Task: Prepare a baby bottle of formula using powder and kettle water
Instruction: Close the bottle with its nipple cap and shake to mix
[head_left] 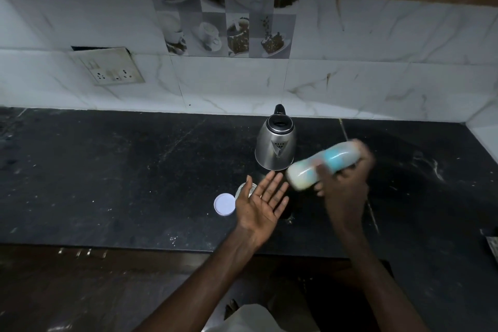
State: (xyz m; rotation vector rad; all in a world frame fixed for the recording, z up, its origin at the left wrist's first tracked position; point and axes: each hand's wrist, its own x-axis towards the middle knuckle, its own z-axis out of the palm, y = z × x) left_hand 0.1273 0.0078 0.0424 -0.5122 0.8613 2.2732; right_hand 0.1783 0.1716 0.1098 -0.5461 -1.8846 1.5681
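Note:
My right hand [345, 188] grips a baby bottle [304, 172] with a teal cap end; the bottle lies tilted, nearly sideways, and is blurred by motion. It holds whitish liquid. My left hand [261, 199] is open, palm up, just left of the bottle's base and not touching it. A steel kettle [275, 145] stands upright behind both hands. Under my left thumb sits a small powder container [242, 188], mostly hidden, with its round white lid [224, 204] lying flat beside it.
The black stone counter [121, 170] stretches left and right, with white specks scattered on it. A tiled wall with a socket plate [107, 67] rises behind. The counter's front edge runs below my wrists. A small object [491, 242] sits at the right edge.

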